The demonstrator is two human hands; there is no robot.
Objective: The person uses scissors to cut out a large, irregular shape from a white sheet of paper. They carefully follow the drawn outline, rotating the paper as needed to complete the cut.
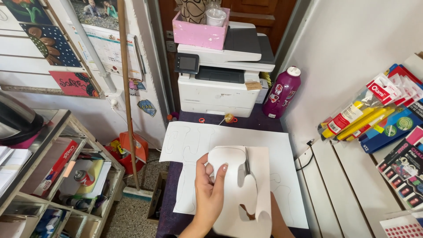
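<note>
White paper cutout (235, 185), curved and partly cut free, is curling over a larger outlined sheet (273, 150) on the purple table (169, 207). Left hand (210, 194) is gripping its edge, thumb on top. Scissors (247, 161) are slicing into it; the right hand (264, 216) is hiding beneath, its grip impossible to tell. Beyond, a pink box (200, 33) holding a plastic cup (216, 16) is sitting atop a printer (220, 75).
</note>
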